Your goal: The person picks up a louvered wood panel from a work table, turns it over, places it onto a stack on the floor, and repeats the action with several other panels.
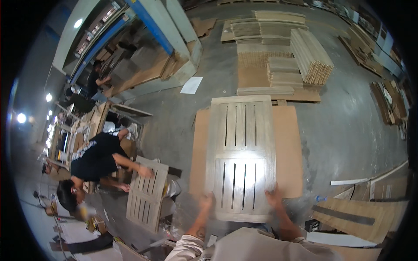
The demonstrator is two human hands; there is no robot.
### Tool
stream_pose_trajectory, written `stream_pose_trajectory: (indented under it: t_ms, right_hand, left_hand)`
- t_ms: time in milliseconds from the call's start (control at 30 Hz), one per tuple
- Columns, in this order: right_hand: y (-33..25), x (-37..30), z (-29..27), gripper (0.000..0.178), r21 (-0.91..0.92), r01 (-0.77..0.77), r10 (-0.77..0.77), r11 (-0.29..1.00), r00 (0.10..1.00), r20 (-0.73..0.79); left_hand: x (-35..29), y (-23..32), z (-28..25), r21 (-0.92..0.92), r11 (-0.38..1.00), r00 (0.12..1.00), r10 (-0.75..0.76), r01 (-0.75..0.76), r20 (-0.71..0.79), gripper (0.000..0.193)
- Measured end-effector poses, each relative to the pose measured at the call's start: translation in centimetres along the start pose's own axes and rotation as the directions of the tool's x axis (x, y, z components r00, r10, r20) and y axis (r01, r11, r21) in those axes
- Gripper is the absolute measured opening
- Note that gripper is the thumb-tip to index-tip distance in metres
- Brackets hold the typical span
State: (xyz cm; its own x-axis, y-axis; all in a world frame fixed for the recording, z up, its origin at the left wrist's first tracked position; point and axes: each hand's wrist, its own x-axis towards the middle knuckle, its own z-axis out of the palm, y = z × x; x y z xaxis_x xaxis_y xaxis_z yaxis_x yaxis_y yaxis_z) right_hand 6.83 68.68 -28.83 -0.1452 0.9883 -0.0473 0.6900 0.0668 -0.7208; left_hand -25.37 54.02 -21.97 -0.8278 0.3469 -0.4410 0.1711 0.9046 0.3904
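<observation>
Gripping a slatted wooden panel (241, 154) by its side edges near the close end, the left hand (207, 201) and right hand (273, 196) have it stretched straight out ahead of them over a cardboard sheet (288, 152), though I can't tell whether it touches down. From where I stand, its frame and slats look already joined, with no gap left to fill, but neither hand has let go yet. Well beyond the hands lie stacked wooden boards (311, 54), while off to their left a co-worker (98, 156) bends over a similar panel (147, 194).
</observation>
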Motion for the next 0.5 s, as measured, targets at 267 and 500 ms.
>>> stream_pose_trajectory:
  t_ms: [267,500]
  right_hand:
    - [-4.5,-1.3,-4.4,0.073,0.161,-0.305,0.262,0.939,0.934,0.244]
    - [-4.7,0.2,-3.5,0.071,0.059,-0.201,0.183,0.978,0.959,0.218]
  left_hand:
    - [-4.0,-0.1,-2.9,-0.169,0.985,0.97,0.011,0.03,0.241,0.087]
    - [-3.2,-1.5,-2.6,-0.328,0.943,0.974,0.028,0.05,0.227,0.086]
